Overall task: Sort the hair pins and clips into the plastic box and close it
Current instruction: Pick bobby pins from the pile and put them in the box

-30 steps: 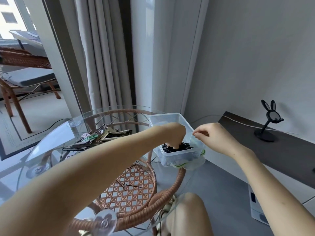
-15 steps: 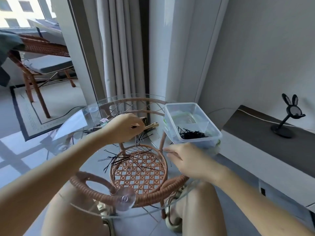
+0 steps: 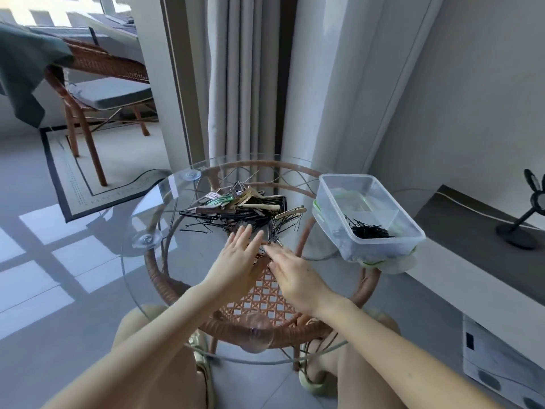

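Note:
A heap of hair clips (image 3: 244, 203) in brown, green, beige and black lies at the back of the round glass table (image 3: 153, 270). Thin black hair pins (image 3: 206, 227) are strewn in front of it. The clear plastic box (image 3: 370, 214) stands at the table's right edge with a bundle of black pins (image 3: 368, 231) in its near compartment. My left hand (image 3: 239, 261) and my right hand (image 3: 292, 271) lie side by side with straight fingers on the glass, fingertips at the loose pins. Pins under the palms are hidden.
The box's lid (image 3: 383, 262) with green clasps lies under the box. A rattan frame (image 3: 265, 308) shows through the glass. A wicker chair (image 3: 97, 84) stands at the back left, curtains (image 3: 244, 78) behind the table, and a low dark shelf (image 3: 477, 231) with a rabbit-eared stand (image 3: 528, 214) on the right.
My left hand left the box, passed over the clip heap, and now lies flat at the loose pins. My right hand came from the box's edge to join it. The view tilted down.

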